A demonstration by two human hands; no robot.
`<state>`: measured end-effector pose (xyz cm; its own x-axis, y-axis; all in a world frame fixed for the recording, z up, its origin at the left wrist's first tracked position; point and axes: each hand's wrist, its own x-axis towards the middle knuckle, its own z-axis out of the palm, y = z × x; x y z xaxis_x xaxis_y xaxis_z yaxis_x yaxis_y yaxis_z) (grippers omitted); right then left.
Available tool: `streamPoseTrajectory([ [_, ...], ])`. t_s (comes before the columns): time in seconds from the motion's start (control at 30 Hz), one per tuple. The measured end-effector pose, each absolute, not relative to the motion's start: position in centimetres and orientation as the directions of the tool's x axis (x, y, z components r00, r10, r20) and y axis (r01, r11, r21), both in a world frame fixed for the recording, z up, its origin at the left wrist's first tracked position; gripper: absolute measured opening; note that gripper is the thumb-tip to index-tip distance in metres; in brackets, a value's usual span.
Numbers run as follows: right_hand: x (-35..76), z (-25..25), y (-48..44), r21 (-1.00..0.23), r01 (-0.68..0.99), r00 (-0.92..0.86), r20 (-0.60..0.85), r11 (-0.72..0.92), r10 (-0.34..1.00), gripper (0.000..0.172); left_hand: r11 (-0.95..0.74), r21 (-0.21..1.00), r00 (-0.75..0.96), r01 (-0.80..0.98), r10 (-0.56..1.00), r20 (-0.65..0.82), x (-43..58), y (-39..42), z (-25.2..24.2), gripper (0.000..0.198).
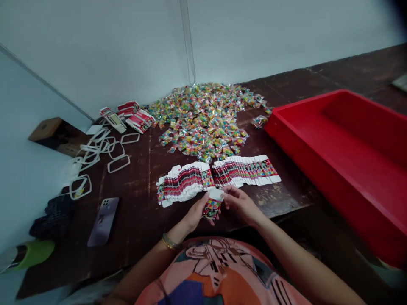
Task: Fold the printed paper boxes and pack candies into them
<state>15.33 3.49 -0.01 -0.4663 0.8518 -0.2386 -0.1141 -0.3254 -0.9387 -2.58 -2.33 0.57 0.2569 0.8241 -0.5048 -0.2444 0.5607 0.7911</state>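
Lower centre, the left hand (195, 214) has its grip clamped on a patterned box (212, 208); the right hand (242, 204) curls at its white flap (216, 194), pinch unclear. Phone (103, 222) lower left, dark bench (136, 203), pale wall (121, 55) above, red tray (356, 144) right.

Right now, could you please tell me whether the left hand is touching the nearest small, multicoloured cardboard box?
Touching: the head view shows the left hand holding the small, multicoloured cardboard box, thumb against its left edge.

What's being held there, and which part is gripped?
A small printed carton: the left hand holds its left side; the right hand's fingertips are at its white flap.
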Motion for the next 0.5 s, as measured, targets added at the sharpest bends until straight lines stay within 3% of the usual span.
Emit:
streamPoseTrajectory([
  [0.07,15.2,-0.9,3.1,-0.83,-0.162,-0.571,-0.362,-0.533,0.737,0.026,0.562,0.801,0.263,-0.207,0.821,-0.508,-2.3,-2.1,0.5,0.057],
  [0.13,15.4,-0.8,3.1,-0.837,-0.12,-0.61,-0.362,-0.533,0.705,0.028,0.569,0.807,0.29,-0.158,0.808,-0.513,-2.0,-1.7,0.5,0.053],
  [0.23,16.0,0.7,3.6,-0.983,0.021,-0.617,-0.157,-0.183,0.771,0.019,0.606,0.787,0.295,-0.116,0.778,-0.555,-1.8,-1.0,0.4,0.049],
  [0.33,16.6,1.9,4.4,-0.978,0.089,-0.647,0.086,0.187,0.758,0.021,0.648,0.724,0.281,-0.237,0.759,-0.587,-1.5,0.0,0.0,0.047],
  [0.4,16.9,1.7,5.0,-0.974,0.091,-0.634,0.105,0.21,0.766,0.026,0.656,0.691,0.288,-0.303,0.755,-0.59,-1.1,0.6,-0.1,0.047],
  [0.5,17.4,0.8,5.7,-0.991,0.12,-0.571,-0.024,0.054,0.82,0.03,0.682,0.639,0.36,-0.357,0.731,-0.579,-0.7,0.6,0.1,0.05],
])
